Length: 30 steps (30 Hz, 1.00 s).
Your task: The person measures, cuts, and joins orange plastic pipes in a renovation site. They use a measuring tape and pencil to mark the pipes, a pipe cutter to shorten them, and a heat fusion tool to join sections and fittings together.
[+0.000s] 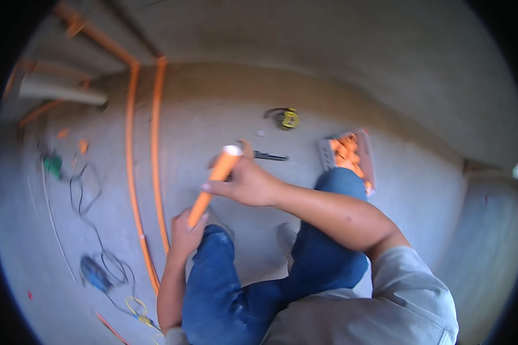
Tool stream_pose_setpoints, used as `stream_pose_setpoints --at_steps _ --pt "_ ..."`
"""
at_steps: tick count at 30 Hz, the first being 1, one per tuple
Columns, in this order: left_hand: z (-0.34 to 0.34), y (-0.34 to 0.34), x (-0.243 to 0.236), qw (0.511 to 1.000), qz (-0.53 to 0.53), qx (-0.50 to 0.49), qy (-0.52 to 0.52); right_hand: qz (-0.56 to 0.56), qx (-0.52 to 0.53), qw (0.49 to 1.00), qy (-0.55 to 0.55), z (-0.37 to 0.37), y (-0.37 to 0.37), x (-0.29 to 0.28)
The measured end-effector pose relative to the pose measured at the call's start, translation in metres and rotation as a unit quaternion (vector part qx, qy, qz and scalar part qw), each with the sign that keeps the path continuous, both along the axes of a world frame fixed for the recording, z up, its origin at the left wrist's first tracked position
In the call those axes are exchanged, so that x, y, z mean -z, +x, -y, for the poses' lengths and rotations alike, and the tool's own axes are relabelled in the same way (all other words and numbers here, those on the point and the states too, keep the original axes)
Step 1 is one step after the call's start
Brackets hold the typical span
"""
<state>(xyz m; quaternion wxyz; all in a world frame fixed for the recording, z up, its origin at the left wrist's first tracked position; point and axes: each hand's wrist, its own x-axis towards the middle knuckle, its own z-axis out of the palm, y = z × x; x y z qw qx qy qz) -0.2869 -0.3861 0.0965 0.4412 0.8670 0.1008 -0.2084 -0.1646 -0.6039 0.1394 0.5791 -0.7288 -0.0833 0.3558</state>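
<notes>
A short length of orange pipe (200, 207) with a white upper end slants between my two hands. My left hand (185, 234) is closed around its lower end, by my left knee. Higher up, my right hand (244, 179) grips the pipe just below the white end, thumb lying across the front. Just beyond my right hand, a dark-handled tool (271, 156) rests on the floor; its other end is partly hidden, so its kind is unclear.
A black-and-yellow tape measure (289, 118) lies ahead. Beside my right knee stands a box (369, 158) of orange fittings. Long orange pipes (131, 144) run along the floor at left. Farther left are a blue power tool (95, 273), tangled cord (85, 215) and a green object (53, 165).
</notes>
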Motion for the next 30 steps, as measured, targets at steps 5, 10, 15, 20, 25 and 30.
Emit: stream_pose_setpoints --at_steps 5,10,15,20,25,30 --pt "0.015 0.015 -0.024 0.999 0.002 0.003 -0.053 -0.067 0.067 0.992 0.083 0.017 -0.002 -0.034" --pt "0.038 0.050 -0.062 0.997 0.013 -0.009 -0.074 0.070 -0.055 0.995 -0.033 0.010 -0.008 -0.050" --pt "-0.003 0.025 -0.027 0.996 -0.001 -0.005 0.084 0.177 -0.217 0.939 -0.199 -0.002 0.004 -0.045" --pt "0.013 0.032 -0.076 0.970 -0.011 0.068 0.234 0.509 -0.102 0.840 -0.159 -0.014 -0.012 -0.044" --pt "0.008 0.013 -0.120 0.935 -0.072 0.145 0.317 0.367 -0.395 0.813 -0.221 -0.062 -0.042 -0.053" --pt "-0.015 0.006 -0.114 0.945 -0.097 0.174 0.258 0.350 -0.388 0.826 -0.210 -0.080 -0.056 -0.031"
